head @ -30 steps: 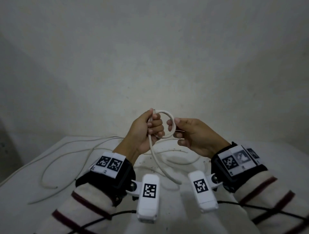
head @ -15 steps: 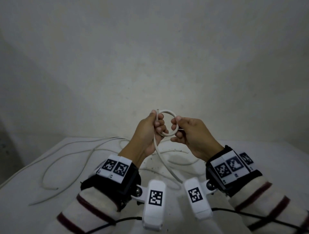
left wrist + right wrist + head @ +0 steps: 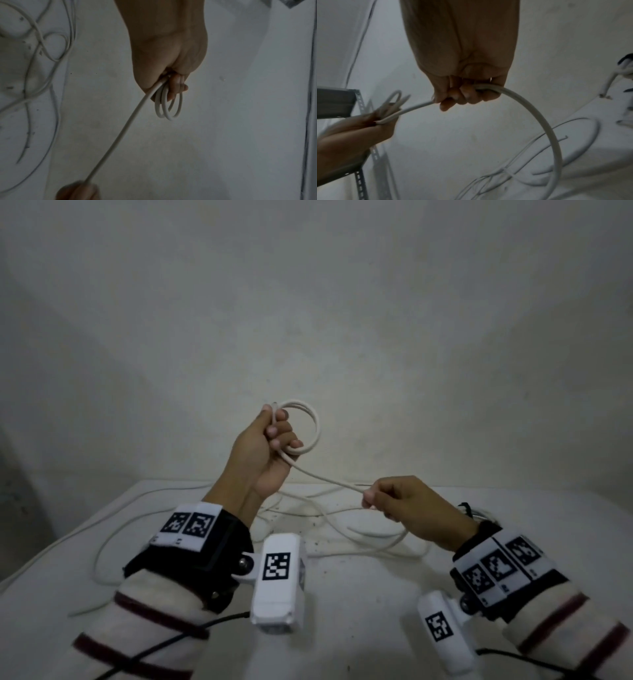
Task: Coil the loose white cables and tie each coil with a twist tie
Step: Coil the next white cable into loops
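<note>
A small coil (image 3: 310,426) of white cable, about two turns, is gripped in my raised left hand (image 3: 270,440), well above the table; the same coil (image 3: 169,108) hangs from that left hand (image 3: 169,81) in the left wrist view. From it the cable (image 3: 329,479) runs down and right to my right hand (image 3: 376,498), which pinches it lower and nearer the table. In the right wrist view the right hand (image 3: 462,94) curls round the cable (image 3: 539,116), which arcs down to the slack on the table.
More loose white cable (image 3: 137,529) sprawls over the white table (image 3: 359,594) in wide loops on the left and under my hands. A dark item (image 3: 467,508) lies behind my right wrist. A plain wall stands close behind; a metal shelf bracket (image 3: 359,102) shows at left.
My hands have parted. The left hand rose with the coil, which now has a second turn. The right hand let go of the loop and slid down and right along the cable.
</note>
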